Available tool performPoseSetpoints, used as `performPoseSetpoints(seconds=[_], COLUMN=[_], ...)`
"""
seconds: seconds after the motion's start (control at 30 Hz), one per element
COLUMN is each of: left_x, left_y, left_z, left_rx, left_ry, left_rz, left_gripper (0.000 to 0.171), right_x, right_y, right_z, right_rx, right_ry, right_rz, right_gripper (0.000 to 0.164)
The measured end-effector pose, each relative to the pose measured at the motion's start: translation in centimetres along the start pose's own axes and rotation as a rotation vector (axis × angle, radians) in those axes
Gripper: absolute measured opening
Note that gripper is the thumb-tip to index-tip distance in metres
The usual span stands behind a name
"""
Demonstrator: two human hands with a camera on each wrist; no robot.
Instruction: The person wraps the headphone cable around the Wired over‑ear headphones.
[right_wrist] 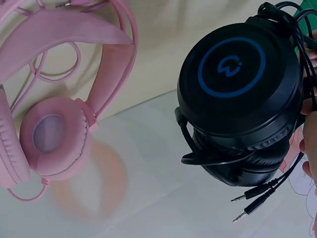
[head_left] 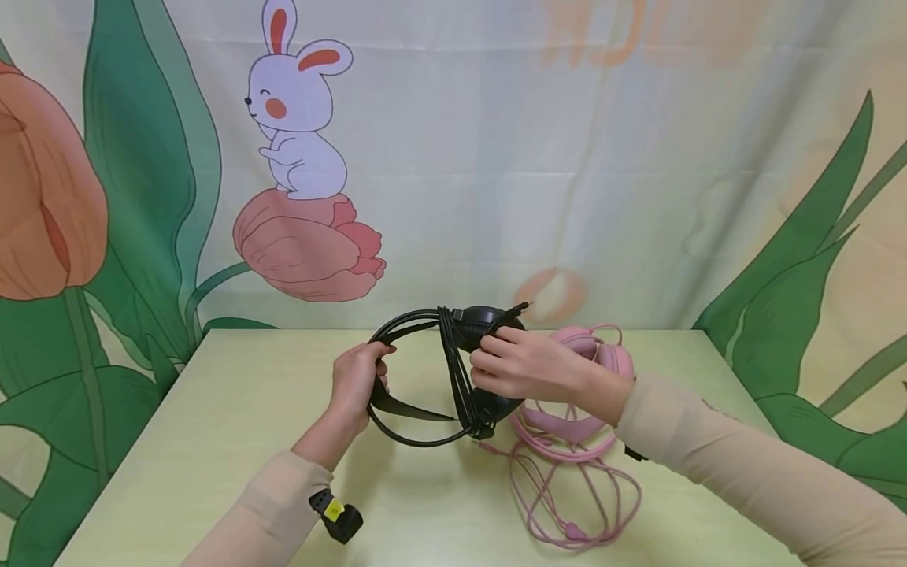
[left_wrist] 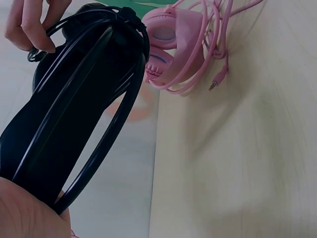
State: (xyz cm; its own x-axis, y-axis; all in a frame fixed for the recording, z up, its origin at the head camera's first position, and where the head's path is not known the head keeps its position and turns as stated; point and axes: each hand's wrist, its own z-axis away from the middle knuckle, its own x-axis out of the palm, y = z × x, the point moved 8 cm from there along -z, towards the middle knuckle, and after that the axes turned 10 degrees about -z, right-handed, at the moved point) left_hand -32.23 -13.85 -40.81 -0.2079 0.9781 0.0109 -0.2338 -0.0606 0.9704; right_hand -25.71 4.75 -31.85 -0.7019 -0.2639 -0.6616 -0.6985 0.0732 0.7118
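Note:
A black over-ear headset (head_left: 411,409) is held up above the table, its cable (head_left: 453,354) wound in several turns across the opening of the headband. My left hand (head_left: 352,382) grips the top of the headband, thumb over the padded strap. At the ear cups, my right hand (head_left: 520,366) has its fingers curled on the cable close to its end. Two bare metal plugs (right_wrist: 255,204) dangle below the ear cups in the right wrist view. The outer ear cup (right_wrist: 237,89) there carries a blue ring and logo.
Pink headphones (head_left: 570,425) lie on the right of the table (head_left: 234,472), partly behind my right forearm. Their pink cable (head_left: 574,531) spreads in loose loops toward the front. A printed curtain (head_left: 460,157) with a rabbit and flowers hangs behind the table's back edge.

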Motion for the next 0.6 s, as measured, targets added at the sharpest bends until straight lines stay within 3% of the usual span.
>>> performPoseSetpoints(seconds=[0.6], left_x=[0.31], left_y=[-1.01], left_z=[-0.03], left_rx=[-0.019], left_ry=[0.003], left_rz=[0.103], left_gripper=[0.021], right_x=[0.79], right_y=[-0.45], right_z=[0.13], right_rx=[0.059], right_ry=[-0.021], right_rz=[-0.069], right_gripper=[0.024])
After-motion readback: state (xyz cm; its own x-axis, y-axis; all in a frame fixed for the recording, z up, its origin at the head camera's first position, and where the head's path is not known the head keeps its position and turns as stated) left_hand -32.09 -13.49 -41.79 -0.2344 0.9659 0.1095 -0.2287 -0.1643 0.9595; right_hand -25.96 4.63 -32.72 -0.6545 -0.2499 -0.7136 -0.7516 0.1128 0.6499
